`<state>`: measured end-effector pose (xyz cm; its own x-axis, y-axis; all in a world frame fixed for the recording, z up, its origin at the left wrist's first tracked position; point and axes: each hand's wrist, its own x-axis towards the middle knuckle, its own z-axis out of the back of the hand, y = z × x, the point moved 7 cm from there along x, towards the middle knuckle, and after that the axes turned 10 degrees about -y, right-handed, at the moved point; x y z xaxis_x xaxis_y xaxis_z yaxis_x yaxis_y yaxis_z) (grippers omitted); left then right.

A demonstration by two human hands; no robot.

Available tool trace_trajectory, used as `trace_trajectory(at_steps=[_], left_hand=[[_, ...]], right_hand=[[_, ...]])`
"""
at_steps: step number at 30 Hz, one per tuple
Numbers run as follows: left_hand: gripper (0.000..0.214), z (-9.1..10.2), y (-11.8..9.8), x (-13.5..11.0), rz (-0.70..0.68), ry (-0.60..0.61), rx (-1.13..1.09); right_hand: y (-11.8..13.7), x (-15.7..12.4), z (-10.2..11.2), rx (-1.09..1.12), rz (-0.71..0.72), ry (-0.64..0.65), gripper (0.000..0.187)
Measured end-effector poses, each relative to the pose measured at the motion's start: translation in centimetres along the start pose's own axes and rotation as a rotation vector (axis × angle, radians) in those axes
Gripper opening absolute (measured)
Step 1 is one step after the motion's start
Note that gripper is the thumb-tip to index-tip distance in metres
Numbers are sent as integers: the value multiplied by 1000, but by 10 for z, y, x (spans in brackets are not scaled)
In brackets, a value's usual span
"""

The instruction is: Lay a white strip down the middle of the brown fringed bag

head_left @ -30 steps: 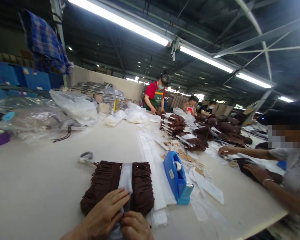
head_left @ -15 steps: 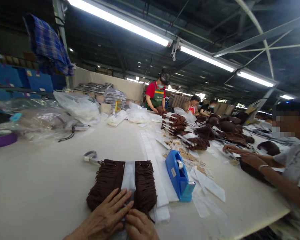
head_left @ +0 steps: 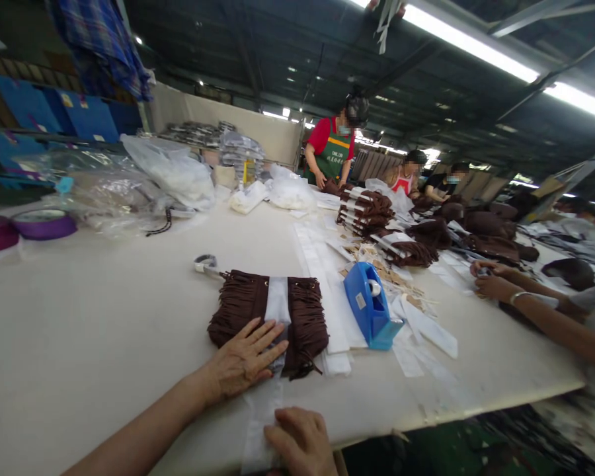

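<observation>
A dark brown fringed bag [head_left: 305,324] lies flat on the table, with a translucent plastic strip [head_left: 262,423] around its middle. My left hand [head_left: 245,360] presses flat on the strip and the bag's lower part, fingers spread. The strip's loose end runs from under that hand toward the table's near edge. At this end my right hand [head_left: 302,439] is closed, its curled fingers on the strip's edge; the fingertips are partly hidden. From the bag's upper left corner a grey looped strap [head_left: 205,263] sticks out. A blue tape dispenser [head_left: 371,307] stands right of the bag.
Flat plastic strips [head_left: 322,264] lie beyond the bag. Stacked brown fringed bags [head_left: 364,211] and loose paper tags stand farther back. Purple tape rolls [head_left: 44,225] and plastic bags [head_left: 171,172] are at left. A co-worker's hands [head_left: 496,281] work at right; others stand behind.
My right hand has moved away from the bag, toward the table's near edge, and the strip's loose end now shows. My left hand stays on the bag. The view has shifted downward and left.
</observation>
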<state>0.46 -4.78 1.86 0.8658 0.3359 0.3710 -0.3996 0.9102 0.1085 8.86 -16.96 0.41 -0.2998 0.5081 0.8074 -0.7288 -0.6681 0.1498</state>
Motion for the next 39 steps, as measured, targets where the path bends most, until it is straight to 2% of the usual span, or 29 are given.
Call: trace_trajectory(at_steps=[2, 6, 9, 12, 15, 17, 20, 23, 29, 34, 36, 39], left_hand=[[55, 1, -1, 1, 13, 2, 8], [52, 0, -1, 1, 50, -13, 44], [51, -1, -1, -1, 51, -60, 76], [53, -2, -2, -4, 27, -125, 100], [55, -1, -3, -6, 10, -159, 130], [58, 0, -3, -6, 11, -156, 144], [51, 0, -3, -5, 23, -121, 154], [43, 1, -3, -5, 47, -104, 163], [42, 1, -5, -6, 22, -155, 196], [45, 3, -7, -3, -7, -150, 183], [44, 3, -6, -2, 2, -131, 156], [44, 1, -5, -2, 23, -122, 119]], right_hand=[[2, 3, -3, -39, 40, -36, 28], [5, 4, -3, 11, 18, -120, 16], [2, 8, 1, 103, -94, -123, 10], [-12, 23, 4, 102, -245, -68, 20], [-23, 44, 0, 10, -210, 34, 33], [-29, 51, -4, -21, -149, 86, 31], [-35, 47, -4, -52, -114, 92, 27], [-40, 38, 2, -70, -164, 42, 28], [-41, 43, -3, -22, -206, 47, 37], [-37, 25, 3, 46, -353, -106, 29], [-22, 19, 5, 38, -262, -117, 22], [7, 16, 6, 24, 35, -137, 18]])
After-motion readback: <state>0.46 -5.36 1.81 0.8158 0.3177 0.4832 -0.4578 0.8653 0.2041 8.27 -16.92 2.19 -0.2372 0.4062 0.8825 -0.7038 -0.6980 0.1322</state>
